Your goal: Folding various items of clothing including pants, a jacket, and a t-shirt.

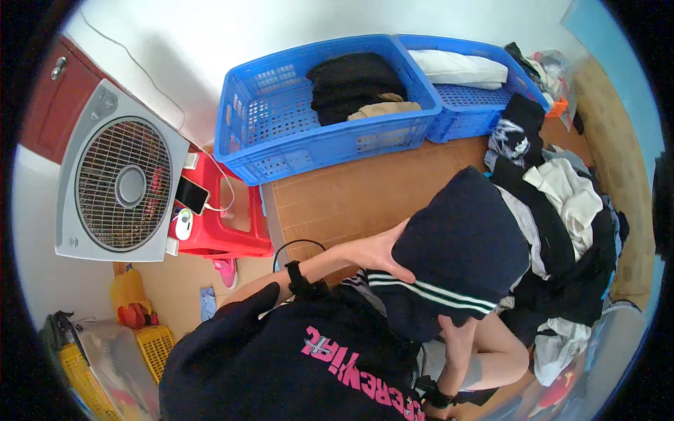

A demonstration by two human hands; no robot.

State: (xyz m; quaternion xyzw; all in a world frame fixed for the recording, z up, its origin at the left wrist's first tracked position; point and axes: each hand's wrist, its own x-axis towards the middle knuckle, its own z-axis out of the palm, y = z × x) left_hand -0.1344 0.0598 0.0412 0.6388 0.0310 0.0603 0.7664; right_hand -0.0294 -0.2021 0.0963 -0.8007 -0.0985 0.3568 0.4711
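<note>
A dark navy garment (463, 237) with white and green stripes along one edge lies folded across my lap, spread between my hands. My left hand (382, 255) grips its near left side, thumb on top beside the stripes and the fingers hidden beneath. At the lower edge, my right hand (458, 337) holds the cloth from below, with its fingertips partly covered. Right of the garment, a heap of mixed clothes (558, 237) in black, white and grey comes close to its edge.
Two blue plastic crates (326, 152) (463, 126) stand against the wall with folded clothes inside. At left, a grey box fan (126, 179) stands by a red plastic stool (226, 239) carrying a phone (192, 195) on a cable. Yellow baskets (155, 350) sit lower left.
</note>
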